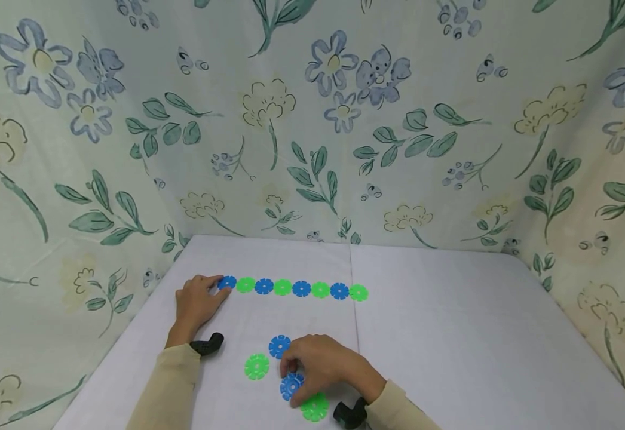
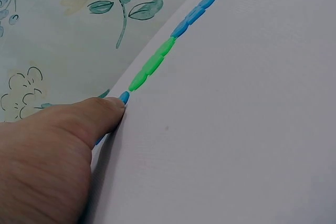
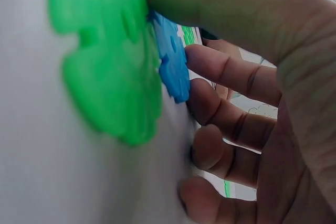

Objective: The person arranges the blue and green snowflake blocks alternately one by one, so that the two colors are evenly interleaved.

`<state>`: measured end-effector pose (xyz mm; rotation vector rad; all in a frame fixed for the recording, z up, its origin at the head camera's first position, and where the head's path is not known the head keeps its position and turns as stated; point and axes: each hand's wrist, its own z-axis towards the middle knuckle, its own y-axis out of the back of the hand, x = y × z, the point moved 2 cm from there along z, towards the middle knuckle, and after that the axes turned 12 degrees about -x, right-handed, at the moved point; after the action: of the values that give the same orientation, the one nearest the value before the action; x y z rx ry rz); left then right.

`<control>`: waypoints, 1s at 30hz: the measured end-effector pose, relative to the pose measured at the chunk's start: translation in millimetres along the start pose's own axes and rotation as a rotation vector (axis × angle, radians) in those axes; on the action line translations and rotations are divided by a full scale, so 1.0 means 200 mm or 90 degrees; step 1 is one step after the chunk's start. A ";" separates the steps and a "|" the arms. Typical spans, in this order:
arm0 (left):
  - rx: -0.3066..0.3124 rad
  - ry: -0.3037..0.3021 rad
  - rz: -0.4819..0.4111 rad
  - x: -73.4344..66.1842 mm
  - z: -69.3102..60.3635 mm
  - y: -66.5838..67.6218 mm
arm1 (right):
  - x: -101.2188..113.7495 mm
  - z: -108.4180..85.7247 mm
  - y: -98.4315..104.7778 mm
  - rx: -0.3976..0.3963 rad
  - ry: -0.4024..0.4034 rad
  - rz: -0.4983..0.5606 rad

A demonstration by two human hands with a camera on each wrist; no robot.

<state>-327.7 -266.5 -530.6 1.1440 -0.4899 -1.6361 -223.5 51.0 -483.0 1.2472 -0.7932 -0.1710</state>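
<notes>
Pinching a blue disc [image 1: 291, 387] at six o'clock from the row [image 1: 282, 288], the right hand [image 1: 323, 361] may brush and drag the green disc [image 1: 315, 408] at its four o'clock; a tug by the left hand [image 1: 196, 303], gripping the nine-o'clock end disc [image 1: 227, 282], may skew the row.

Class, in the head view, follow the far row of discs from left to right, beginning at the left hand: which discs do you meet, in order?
First blue disc, first green disc, second blue disc, second green disc, third blue disc, third green disc, fourth blue disc, fourth green disc.
</notes>
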 end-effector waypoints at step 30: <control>-0.005 -0.005 0.001 0.00 0.00 0.00 | 0.04 0.01 -0.02 0.008 0.057 -0.051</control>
<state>-327.0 -266.3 -529.7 1.1323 -0.4883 -1.6403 -217.8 43.7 -483.2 1.2909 -0.6680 -0.1740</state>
